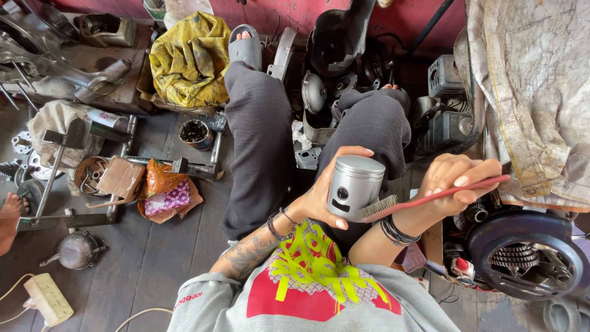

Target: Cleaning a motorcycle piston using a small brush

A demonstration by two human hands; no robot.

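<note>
- My left hand (319, 197) is clamped round the piston (355, 187), thumb low near the pin hole, fingers curled over the crown edge. The piston sits at frame centre, upright, above my lap.
- My right hand (458, 178) is closed on the red handle of the brush (430, 198); the bristles touch the lower right skirt of the piston.
- Step in hand, as I judge it: brushing the piston skirt clean, with the work held off the floor between both hands.
- The next stroke calls for a firm left-hand grip, so the piston does not twist under bristle pressure, and for turning the piston to present an unbrushed face.
- At lower right of the frame a dark engine cover (522, 252) with exposed gears lies just beside my right forearm.
- At left of the frame, on the floor: an orange bag (165, 184), a round tin (195, 133), a yellow cloth (190, 58), a small kettle (77, 249).
- Another person's foot (9, 215) shows at the left edge, well apart from my hands.
</note>
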